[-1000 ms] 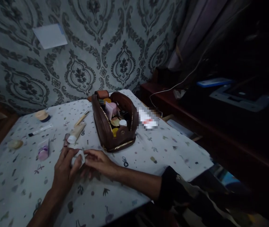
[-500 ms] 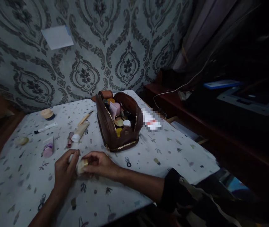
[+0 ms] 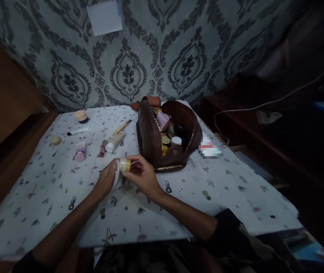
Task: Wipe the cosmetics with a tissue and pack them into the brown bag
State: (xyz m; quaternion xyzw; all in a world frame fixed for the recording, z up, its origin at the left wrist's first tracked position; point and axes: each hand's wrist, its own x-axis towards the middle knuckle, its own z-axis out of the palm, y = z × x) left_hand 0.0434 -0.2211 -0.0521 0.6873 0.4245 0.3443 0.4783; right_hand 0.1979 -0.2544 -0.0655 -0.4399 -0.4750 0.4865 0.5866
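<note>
A small pale jar [image 3: 124, 165] with a yellowish-gold band lies on its side between the fingers of my right hand [image 3: 146, 180], its lid end toward the palm. My left hand [image 3: 106, 181] is closed on a white cloth [image 3: 117, 175], pressed near the jar's other end. Just right of my hands stands an open brown zip bag [image 3: 150, 144], packed with cosmetics, including a white-capped jar [image 3: 176, 141] and a pink item [image 3: 162, 120]. Beyond my left hand lie a cream tube [image 3: 115, 143] with a white cap and a small reddish tube [image 3: 103, 148].
On the patterned tablecloth [image 3: 207, 204] lie a pink-purple tube [image 3: 80, 151], a black-tipped white tube [image 3: 79, 131], a wooden-handled brush [image 3: 122, 127], a peach-lidded jar [image 3: 81, 116] and a pale round item [image 3: 55, 140]. A blurred packet [image 3: 211, 146] sits right of the bag. A white cable [image 3: 244, 110] hangs beyond.
The camera view has shifted, moving everything rightward in the picture. Both hands have moved farther from me over the table, with the jar now side-on and more of the white cloth visible.
</note>
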